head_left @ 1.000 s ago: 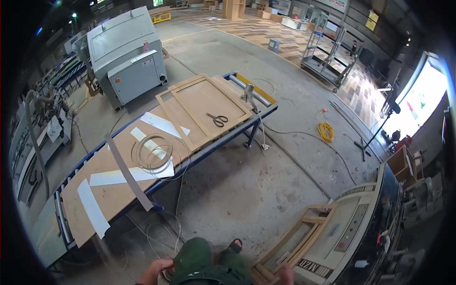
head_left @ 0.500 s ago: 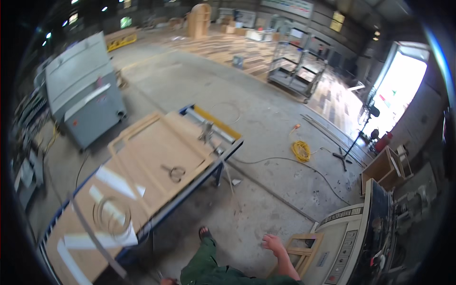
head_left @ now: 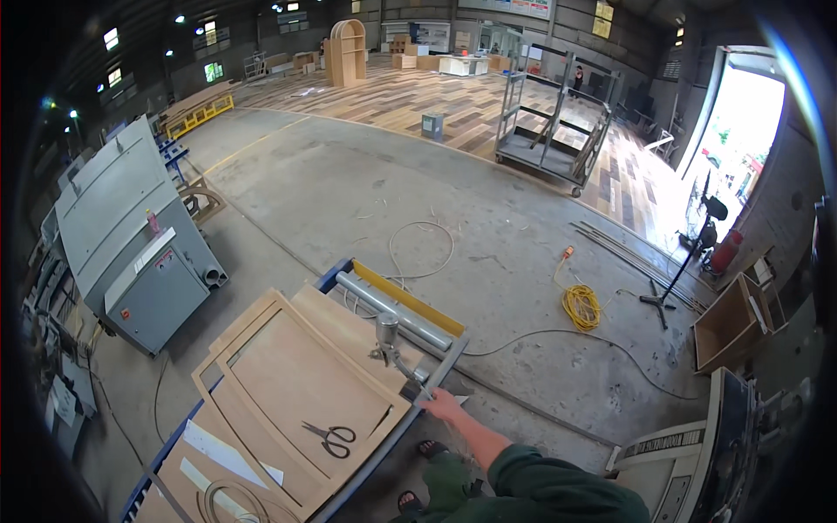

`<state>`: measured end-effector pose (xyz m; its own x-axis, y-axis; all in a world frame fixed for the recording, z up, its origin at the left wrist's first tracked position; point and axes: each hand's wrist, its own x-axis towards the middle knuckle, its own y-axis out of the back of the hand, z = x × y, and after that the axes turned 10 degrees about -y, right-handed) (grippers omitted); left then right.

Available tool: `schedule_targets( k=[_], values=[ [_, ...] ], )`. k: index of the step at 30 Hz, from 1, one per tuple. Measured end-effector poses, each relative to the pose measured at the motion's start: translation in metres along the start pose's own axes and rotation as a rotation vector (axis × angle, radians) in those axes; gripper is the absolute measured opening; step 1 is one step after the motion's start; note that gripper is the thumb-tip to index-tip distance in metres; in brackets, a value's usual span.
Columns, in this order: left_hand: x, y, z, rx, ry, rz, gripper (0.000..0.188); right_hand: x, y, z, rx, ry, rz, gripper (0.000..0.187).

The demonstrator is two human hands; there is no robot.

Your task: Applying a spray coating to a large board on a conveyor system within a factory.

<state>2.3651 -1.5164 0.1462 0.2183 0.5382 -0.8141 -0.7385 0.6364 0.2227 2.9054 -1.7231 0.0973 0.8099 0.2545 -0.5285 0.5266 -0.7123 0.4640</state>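
My right hand reaches across to the corner of the workbench, its fingers closed beside the end of a metal spray gun. What the fingers hold is hidden; a thin hose or fitting may be in them. The gun, with a silver cup on top, lies by the bench's far right corner. Left of it rests a curved wooden frame on a brown board. Dark-handled scissors lie on the board inside the frame. My left hand is out of view.
A grey roller and yellow bar close the bench's far end. A coiled yellow cord and a hose lie on the floor. A pale machine stands at right, a grey machine at left, a wheeled rack farther off.
My right hand has moved left, from beside the pale machine to the bench corner by the spray gun. The left hand has left the view. My head view has shifted, and the small wooden frame is gone from sight.
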Motion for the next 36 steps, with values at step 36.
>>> schedule_targets(
  k=[36],
  values=[
    [-0.178,-0.048,-0.276,0.350,-0.113,0.030,0.017,-0.193,-0.002,-0.078,-0.203,0.670,-0.190,0.036]
  ],
)
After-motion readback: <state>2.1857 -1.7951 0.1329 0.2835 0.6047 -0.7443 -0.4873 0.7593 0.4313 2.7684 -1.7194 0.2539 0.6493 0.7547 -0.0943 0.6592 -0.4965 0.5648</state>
